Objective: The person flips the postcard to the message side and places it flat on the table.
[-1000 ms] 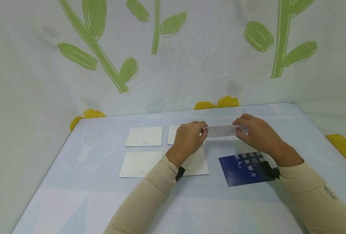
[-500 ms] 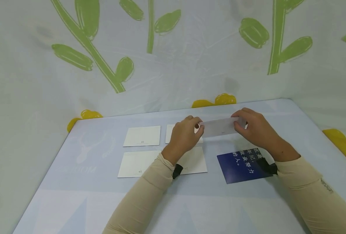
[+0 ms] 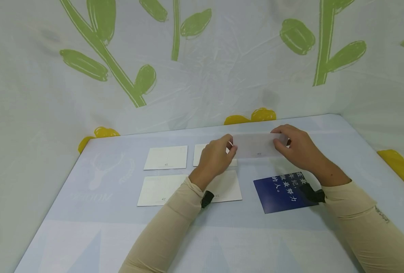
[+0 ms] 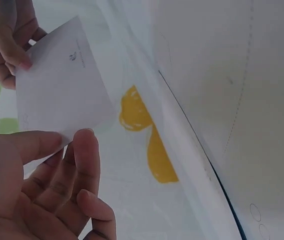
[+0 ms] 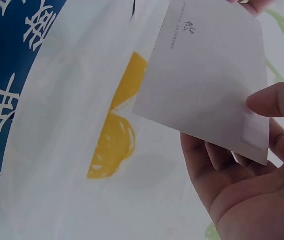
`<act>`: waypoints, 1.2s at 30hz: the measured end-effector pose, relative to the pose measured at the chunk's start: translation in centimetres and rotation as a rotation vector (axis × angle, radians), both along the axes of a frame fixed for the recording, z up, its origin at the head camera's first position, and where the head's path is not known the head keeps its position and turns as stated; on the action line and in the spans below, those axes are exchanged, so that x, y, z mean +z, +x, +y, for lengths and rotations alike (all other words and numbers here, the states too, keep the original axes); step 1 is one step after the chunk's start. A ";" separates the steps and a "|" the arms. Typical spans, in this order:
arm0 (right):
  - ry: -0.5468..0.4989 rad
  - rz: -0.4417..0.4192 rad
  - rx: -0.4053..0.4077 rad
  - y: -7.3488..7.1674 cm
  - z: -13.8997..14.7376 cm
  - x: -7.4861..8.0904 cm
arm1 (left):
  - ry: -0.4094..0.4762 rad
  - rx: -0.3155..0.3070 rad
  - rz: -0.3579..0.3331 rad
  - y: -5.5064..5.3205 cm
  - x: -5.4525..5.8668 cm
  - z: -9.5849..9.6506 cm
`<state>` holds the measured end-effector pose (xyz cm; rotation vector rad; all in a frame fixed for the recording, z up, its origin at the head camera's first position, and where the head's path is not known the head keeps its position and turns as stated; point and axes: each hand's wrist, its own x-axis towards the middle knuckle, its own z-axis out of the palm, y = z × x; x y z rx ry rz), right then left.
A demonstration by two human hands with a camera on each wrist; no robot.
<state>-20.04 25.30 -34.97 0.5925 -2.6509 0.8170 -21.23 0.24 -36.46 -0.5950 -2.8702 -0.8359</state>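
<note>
A white postcard (image 3: 253, 145) with a small printed emblem is held up above the table between both hands. My left hand (image 3: 216, 156) pinches its left end, thumb on the printed face and fingers behind, as the left wrist view shows. At the other end my right hand (image 3: 299, 148) grips it the same way; in the right wrist view the thumb presses the postcard (image 5: 207, 75) near a corner. Below the right wrist lies a dark blue card (image 3: 277, 195) with white Chinese characters, partly covered by a black strap.
Several white cards lie in two rows on the pale blue table (image 3: 102, 212): a back left card (image 3: 165, 157), a front left card (image 3: 161, 187), and two more partly behind the left hand and forearm. A white curtain (image 3: 205, 83) with green leaf prints rises behind the table.
The postcard has tilted from nearly edge-on so that more of its printed face shows to the head view. Both hands have risen slightly with it and keep their hold.
</note>
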 end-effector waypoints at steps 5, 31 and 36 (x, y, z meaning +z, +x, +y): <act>-0.034 -0.136 -0.016 -0.2 0.2 0.0 | 0.050 0.010 -0.024 -0.2 -0.1 -0.1; -0.150 -0.389 -0.084 -0.9 0.2 -0.7 | 0.155 0.016 -0.030 -0.3 -0.9 0.3; -0.165 -0.393 -0.102 -1.0 0.4 -0.8 | 0.162 0.001 -0.057 -0.3 -1.0 0.5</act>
